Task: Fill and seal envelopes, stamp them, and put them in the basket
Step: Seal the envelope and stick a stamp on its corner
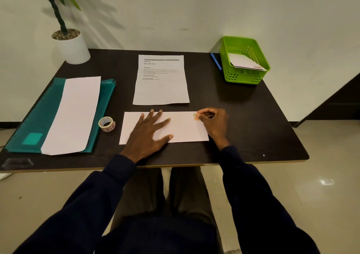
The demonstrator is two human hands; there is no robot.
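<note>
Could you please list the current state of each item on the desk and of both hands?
Envelope: flat on the table, pinned by a hand.
Left hand: open, palm down on it.
Right hand: pinching a small orange stamp at its top right corner.
Sticker roll: on its side, untouched.
Green basket: upright, holding an envelope.
Printed sheet: flat.
Blue pen: lying beside the basket.
</note>
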